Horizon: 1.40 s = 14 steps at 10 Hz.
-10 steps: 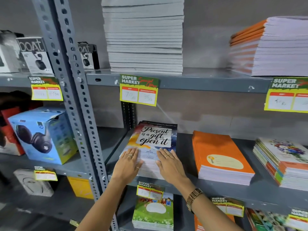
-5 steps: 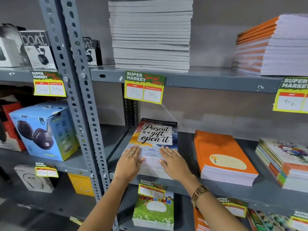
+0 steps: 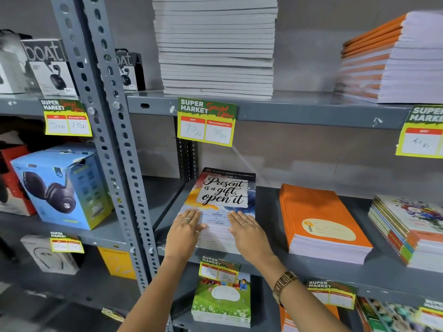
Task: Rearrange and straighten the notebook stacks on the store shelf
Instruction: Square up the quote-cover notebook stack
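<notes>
A stack of notebooks with a "Present is a gift, open it" cover point(image 3: 224, 192) lies on the grey middle shelf point(image 3: 266, 212). My left hand point(image 3: 184, 231) rests flat on the stack's near left corner, fingers spread. My right hand point(image 3: 247, 236) lies flat on the near right part of the same cover, palm down. Both hands press on the stack without gripping it. To the right lie an orange notebook stack point(image 3: 321, 221) and a multicoloured floral stack point(image 3: 407, 231).
The upper shelf holds a tall white stack point(image 3: 215, 44) and an orange-edged stack point(image 3: 393, 61). Price tags point(image 3: 207, 121) hang from the shelf edges. A perforated upright point(image 3: 112, 140) stands left of the stack, with headphone boxes point(image 3: 60, 188) beyond. Green-cover notebooks point(image 3: 221, 298) lie below.
Both hands have stayed flat on the "Present is a gift" stack's near end. The view has shifted slightly; the stack sits a little squarer on the shelf.
</notes>
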Each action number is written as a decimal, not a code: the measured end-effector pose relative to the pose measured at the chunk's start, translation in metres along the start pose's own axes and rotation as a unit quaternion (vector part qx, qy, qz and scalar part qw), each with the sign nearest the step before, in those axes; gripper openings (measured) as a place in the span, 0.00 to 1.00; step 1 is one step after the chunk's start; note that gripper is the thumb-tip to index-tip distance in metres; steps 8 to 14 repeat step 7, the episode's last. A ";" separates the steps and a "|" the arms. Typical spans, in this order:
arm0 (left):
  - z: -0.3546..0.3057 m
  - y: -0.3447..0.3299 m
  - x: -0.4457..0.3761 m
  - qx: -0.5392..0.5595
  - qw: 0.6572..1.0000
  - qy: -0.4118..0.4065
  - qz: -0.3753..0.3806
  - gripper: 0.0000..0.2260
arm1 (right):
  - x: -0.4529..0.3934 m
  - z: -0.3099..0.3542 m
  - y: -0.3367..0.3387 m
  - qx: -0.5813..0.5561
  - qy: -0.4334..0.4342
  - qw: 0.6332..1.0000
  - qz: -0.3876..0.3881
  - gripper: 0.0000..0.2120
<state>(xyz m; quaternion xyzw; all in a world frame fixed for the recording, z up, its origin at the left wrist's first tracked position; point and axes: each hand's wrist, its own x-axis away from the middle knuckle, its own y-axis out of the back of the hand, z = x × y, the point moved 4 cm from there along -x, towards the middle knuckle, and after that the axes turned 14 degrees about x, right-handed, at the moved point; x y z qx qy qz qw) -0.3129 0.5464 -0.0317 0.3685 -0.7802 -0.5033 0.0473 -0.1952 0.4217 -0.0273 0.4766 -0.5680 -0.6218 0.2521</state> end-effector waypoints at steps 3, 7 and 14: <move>0.002 0.000 -0.001 -0.015 1.000 -0.012 -0.015 0.38 | 0.001 -0.002 -0.001 0.023 0.002 1.000 0.005 0.24; -0.009 -0.007 0.004 0.008 0.998 -0.052 -0.039 0.45 | 0.010 -0.011 0.006 -0.010 0.035 0.999 0.011 0.29; -0.009 -0.007 0.004 0.008 0.998 -0.052 -0.039 0.45 | 0.010 -0.011 0.006 -0.010 0.035 0.999 0.011 0.29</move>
